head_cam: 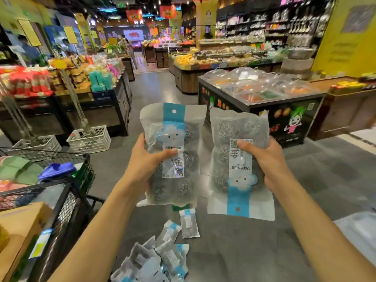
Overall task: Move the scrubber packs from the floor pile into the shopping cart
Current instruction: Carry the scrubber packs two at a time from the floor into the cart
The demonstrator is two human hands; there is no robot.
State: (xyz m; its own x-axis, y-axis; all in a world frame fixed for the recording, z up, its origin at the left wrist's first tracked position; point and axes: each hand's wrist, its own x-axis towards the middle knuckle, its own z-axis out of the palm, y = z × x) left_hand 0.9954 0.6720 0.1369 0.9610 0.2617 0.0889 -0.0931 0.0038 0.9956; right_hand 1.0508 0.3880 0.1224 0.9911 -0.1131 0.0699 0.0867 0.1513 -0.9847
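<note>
Two steel-wool scrubber packs held up at chest height over the grey floor (264, 251). Left hand (142, 165) clamped on the upright pack (173, 151), thumb across its label, grip closed round the lower middle. Right hand (266, 165) clamped likewise on the inverted pack (238, 159), blue header strip hanging downward. Both packs well apart from the shopping cart (67, 200), standing low at the left with a cardboard box (18, 226) and green and blue goods already inside. Floor pile (154, 259) of remaining packs directly below, with one stray pack (189, 223) lying apart from the heap.

Likely risks from here: slick film slipping from a one-handed pinch during the swing left; a pack clipping the cart's mesh rim and dropping outside; a foot landing on the pile underneath; a loose toss sliding off the box instead of settling in the basket.
</note>
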